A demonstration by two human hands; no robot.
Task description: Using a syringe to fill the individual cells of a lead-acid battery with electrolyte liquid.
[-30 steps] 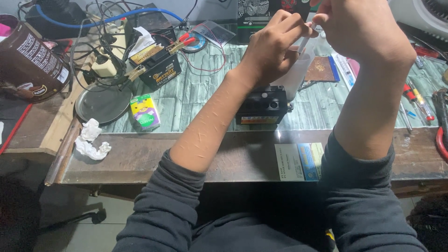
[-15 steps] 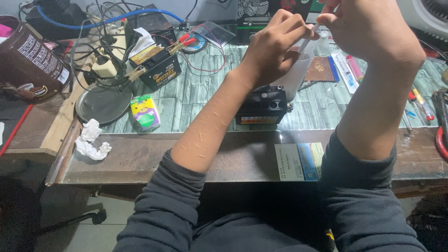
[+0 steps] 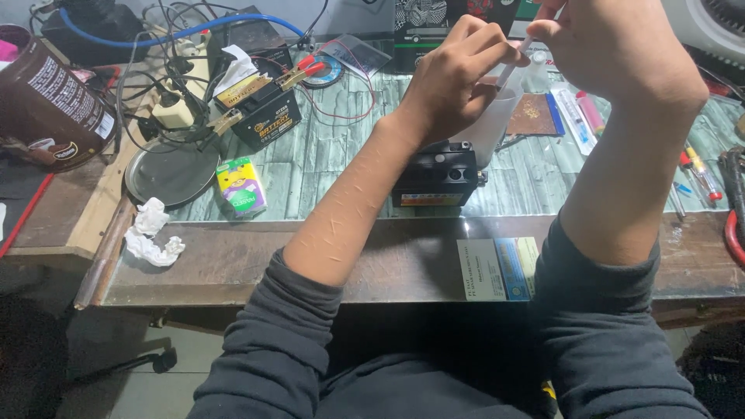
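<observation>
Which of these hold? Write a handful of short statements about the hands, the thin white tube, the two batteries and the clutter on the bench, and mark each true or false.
1. Both hands are raised above the small black battery at the bench's front edge. True.
2. The left hand and right hand pinch a thin white tube between them. True.
3. The second battery, further back on the left, has no clips on it. False: red and yellow clips are attached to its top.
4. The crumpled white tissue lies on the round metal plate. False: it lies beside the plate, on the bench's wooden edge.
5. The brown jar stands at the right end. False: it is at the far left.
</observation>
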